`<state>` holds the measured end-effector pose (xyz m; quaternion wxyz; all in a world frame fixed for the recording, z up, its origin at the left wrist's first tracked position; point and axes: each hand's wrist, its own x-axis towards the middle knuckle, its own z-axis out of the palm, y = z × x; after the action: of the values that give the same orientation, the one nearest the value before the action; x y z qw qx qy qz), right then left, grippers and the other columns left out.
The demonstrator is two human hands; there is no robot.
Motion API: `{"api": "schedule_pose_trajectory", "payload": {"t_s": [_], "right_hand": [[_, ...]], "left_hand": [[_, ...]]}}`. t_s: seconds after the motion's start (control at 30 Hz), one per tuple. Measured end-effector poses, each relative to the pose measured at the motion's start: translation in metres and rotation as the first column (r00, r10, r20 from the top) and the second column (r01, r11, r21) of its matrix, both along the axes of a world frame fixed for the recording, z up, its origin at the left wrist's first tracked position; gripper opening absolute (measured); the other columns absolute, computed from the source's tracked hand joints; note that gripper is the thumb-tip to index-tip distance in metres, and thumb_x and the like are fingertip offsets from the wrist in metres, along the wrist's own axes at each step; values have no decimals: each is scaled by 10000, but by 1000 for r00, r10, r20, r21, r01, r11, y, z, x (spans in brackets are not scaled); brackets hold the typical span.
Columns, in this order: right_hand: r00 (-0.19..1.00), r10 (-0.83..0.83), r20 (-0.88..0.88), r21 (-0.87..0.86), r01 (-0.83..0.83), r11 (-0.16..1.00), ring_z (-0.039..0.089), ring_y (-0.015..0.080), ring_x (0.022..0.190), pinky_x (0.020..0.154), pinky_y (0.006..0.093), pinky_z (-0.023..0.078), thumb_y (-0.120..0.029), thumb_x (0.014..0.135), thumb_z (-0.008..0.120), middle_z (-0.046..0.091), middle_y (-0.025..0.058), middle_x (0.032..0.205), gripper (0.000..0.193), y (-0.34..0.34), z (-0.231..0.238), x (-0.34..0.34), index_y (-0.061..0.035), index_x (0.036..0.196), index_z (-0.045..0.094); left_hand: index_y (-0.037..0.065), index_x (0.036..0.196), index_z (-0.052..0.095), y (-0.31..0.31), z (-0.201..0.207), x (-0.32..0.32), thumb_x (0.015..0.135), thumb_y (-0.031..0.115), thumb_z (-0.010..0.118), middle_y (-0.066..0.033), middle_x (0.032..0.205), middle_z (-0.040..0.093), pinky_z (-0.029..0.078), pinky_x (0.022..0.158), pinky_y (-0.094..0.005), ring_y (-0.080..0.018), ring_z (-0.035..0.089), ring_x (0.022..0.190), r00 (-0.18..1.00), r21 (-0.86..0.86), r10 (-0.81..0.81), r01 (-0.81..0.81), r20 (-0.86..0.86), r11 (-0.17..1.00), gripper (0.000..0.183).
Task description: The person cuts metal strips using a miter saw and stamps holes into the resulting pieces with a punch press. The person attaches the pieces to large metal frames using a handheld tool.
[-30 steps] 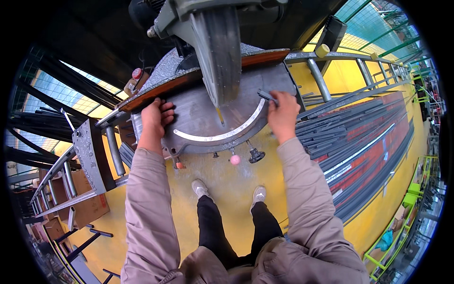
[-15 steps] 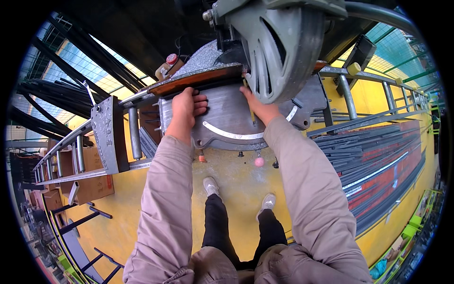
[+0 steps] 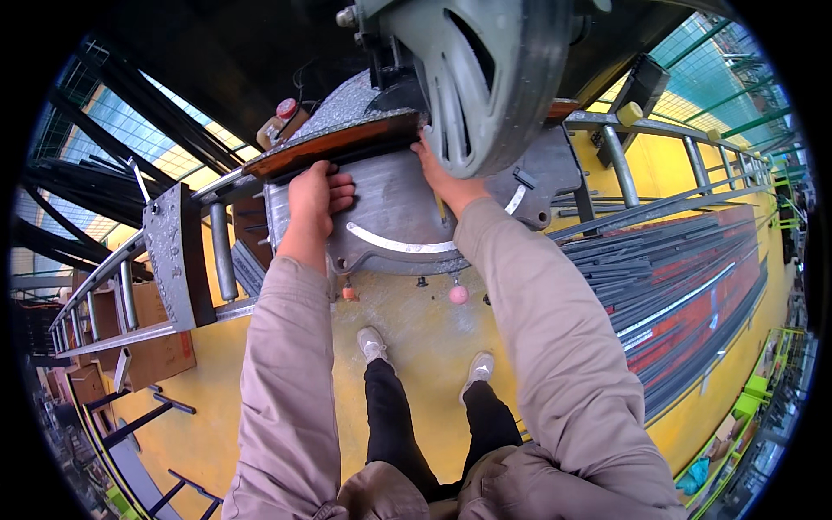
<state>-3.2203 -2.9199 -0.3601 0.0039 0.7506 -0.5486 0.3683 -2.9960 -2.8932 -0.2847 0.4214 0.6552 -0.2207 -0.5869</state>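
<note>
We stood on a yellow floor (image 3: 217, 377), which ran out wide around our feet. To our right lay a broad heap of dark grey bars (image 3: 611, 253), spread lengthwise on something red. A roller track (image 3: 223, 251) reached away on our left, and a second track (image 3: 617, 165) on the right, one at each end of a grey metal saw table (image 3: 381, 186). Over the back of that table hung the saw's grey slotted guard (image 3: 520, 82), right of the middle. Behind the worktop stood a rust-brown fence (image 3: 338, 146), and a pale curved scale (image 3: 399, 246) followed the table's near edge.

We had our left hand (image 3: 316, 199) at the fence, left of the guard, its fingers somewhat parted and half bent, the thumb up by the fence's lower edge. Our right hand (image 3: 452, 179) reached in beneath the guard, fingertips close to the fence; the guard and our own wrist covered part of it, so we could not tell whether it gripped anything. A pink ball knob (image 3: 458, 295) hung below the table's front, and a short grey piece (image 3: 525, 178) lay on the worktop, right of the guard
</note>
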Motion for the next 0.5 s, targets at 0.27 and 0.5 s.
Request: {"api": "schedule_pose_trajectory", "payload": {"t_s": [0.27, 0.5], "right_hand": [[990, 75, 117, 22, -78, 997, 529, 241, 870, 775, 415, 355, -154, 818, 546, 582, 36, 837, 82, 19, 25, -10, -119, 857, 609], [914, 1, -405, 70, 30, 997, 539, 218, 879, 774, 402, 359, -220, 875, 547, 568, 20, 837, 111, 58, 64, -29, -132, 839, 604]], "left_hand": [[14, 1066, 571, 3, 0, -3, 970, 335, 458, -104, 839, 653, 551, 564, -282, -183, 638, 648, 1000, 10, 22, -22, -10, 1000, 354], [-8, 987, 565, 7, -5, -4, 993, 356, 421, -132, 828, 665, 558, 552, -304, -214, 654, 632, 994, -26, 85, -83, 69, 996, 392]]}}
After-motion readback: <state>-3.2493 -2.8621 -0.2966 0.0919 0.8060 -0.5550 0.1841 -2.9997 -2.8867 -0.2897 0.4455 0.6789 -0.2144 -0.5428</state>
